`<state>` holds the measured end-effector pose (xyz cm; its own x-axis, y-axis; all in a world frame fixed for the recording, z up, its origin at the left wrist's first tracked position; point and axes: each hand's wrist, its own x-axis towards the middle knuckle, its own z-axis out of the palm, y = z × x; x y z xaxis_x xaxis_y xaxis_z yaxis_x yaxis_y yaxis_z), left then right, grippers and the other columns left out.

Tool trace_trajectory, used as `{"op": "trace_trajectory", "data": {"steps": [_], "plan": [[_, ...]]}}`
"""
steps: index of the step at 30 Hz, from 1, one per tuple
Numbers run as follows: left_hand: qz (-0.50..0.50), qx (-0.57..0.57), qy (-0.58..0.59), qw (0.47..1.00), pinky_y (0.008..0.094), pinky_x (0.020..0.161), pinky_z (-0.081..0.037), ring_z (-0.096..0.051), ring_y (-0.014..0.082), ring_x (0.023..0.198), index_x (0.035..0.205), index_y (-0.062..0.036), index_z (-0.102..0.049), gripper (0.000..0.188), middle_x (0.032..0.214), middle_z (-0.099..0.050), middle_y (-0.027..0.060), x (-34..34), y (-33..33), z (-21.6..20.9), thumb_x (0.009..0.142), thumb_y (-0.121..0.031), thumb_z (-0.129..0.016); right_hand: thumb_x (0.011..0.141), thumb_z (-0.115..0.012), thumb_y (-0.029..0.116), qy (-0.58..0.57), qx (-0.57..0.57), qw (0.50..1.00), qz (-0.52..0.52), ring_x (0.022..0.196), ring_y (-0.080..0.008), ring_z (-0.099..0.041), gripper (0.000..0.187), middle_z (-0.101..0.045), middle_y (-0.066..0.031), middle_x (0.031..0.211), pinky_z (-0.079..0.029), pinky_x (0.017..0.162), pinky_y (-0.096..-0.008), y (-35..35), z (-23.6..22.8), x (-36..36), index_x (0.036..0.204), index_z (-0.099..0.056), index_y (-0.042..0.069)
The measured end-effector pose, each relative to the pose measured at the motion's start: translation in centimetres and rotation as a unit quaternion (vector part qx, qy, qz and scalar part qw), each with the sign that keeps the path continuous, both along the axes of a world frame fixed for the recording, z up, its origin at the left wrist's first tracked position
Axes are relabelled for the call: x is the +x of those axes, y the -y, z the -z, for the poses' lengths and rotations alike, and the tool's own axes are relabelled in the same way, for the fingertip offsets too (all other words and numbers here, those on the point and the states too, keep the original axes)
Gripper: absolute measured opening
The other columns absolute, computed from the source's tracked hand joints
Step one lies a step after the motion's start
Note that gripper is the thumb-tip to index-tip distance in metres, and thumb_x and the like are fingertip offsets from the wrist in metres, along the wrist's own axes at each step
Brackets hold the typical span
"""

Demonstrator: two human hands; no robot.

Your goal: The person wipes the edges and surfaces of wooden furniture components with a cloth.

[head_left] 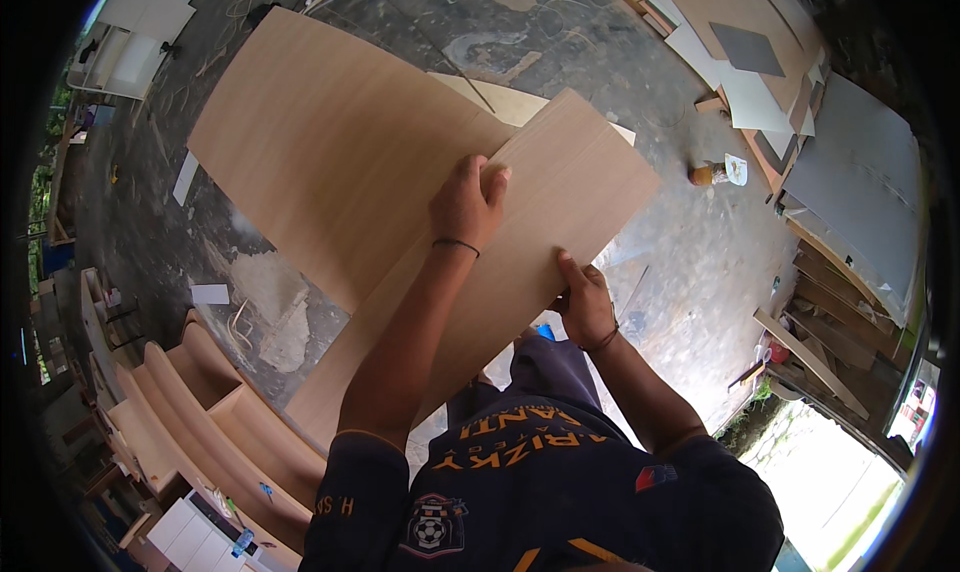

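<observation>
I'm in a woodworking shop | scuffed grey floor [700, 302] | sheets and offcuts [745, 92] piled at my right | open wooden cabinet [205, 427] at my left | wood panel [560, 192] in my grip

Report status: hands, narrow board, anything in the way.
Left hand gripping left edge, right hand right edge. Narrow board diagonal across view. Larger panel partly behind it; contact unclear.

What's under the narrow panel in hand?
The narrow panel hides whatever it covers; a wider panel shows past its upper-left edge, a pale board by its far end.
</observation>
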<state>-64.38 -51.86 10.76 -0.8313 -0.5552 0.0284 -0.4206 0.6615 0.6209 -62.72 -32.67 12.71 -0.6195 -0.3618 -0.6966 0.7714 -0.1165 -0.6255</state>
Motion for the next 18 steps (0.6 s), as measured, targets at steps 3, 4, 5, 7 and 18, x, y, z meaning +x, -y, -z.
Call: {"op": "trace_trajectory", "data": {"steps": [3,4,5,7,18], "plan": [[0.004,-0.017,0.023,1.0,0.042,0.071,-0.047,-0.06,0.034,0.086,0.103,-0.0044,-0.052,0.043,0.096,-0.062,0.0157,-0.5,-0.1,0.0,0.083,-0.042,-0.054,0.088,-0.053,0.035,-0.003,-0.017,0.999,-0.027,0.079,-0.0187,-0.062,0.044,-0.06,-0.0134,0.093,-0.052,0.063,-0.0291,-0.2,1.3,-0.2,0.104,-0.053,-0.006],[0.005,-0.023,0.025,0.999,0.0425,0.071,-0.047,-0.06,0.0343,0.085,0.104,-0.0041,-0.05,0.045,0.096,-0.062,0.0164,-0.5,-0.1,0.0,0.083,-0.043,-0.054,0.088,-0.053,0.036,-0.005,-0.003,0.998,-0.057,0.08,-0.0185,-0.061,0.045,-0.06,-0.0129,0.094,-0.052,0.064,-0.0292,-0.6,1.4,-0.4,0.106,-0.052,-0.005],[0.005,-0.016,0.051,0.999,0.0428,0.071,-0.048,-0.06,0.0341,0.085,0.104,-0.0042,-0.05,0.045,0.096,-0.062,0.0159,-0.7,-0.1,-0.3,0.084,-0.044,-0.053,0.088,-0.053,0.037,-0.008,0.011,0.996,-0.085,0.081,-0.0182,-0.061,0.046,-0.06,-0.0124,0.096,-0.052,0.065,-0.0292,-0.7,0.7,-0.8,0.108,-0.052,-0.004],[0.003,-0.002,0.105,0.994,0.0434,0.071,-0.048,-0.061,0.0337,0.085,0.103,-0.0043,-0.048,0.045,0.096,-0.062,0.015,-0.9,0.0,-1.0,0.084,-0.044,-0.052,0.087,-0.053,0.039,-0.019,0.03,0.992,-0.118,0.085,-0.0186,-0.06,0.049,-0.059,-0.0127,0.1,-0.051,0.068,-0.0298,-1.3,0.3,-1.2,0.113,-0.05,-0.003],[0.005,-0.037,0.101,0.994,0.0444,0.071,-0.048,-0.061,0.034,0.083,0.103,-0.0056,-0.048,0.041,0.09,-0.063,0.0157,-0.9,0.5,0.1,0.087,-0.043,-0.046,0.086,-0.048,0.041,-0.689,0.403,0.519,-0.306,0.132,-0.0303,-0.024,0.065,-0.028,-0.0148,0.141,-0.018,0.105,-0.0522,2.2,-2.7,-8.8,0.136,-0.028,0.005]]}}
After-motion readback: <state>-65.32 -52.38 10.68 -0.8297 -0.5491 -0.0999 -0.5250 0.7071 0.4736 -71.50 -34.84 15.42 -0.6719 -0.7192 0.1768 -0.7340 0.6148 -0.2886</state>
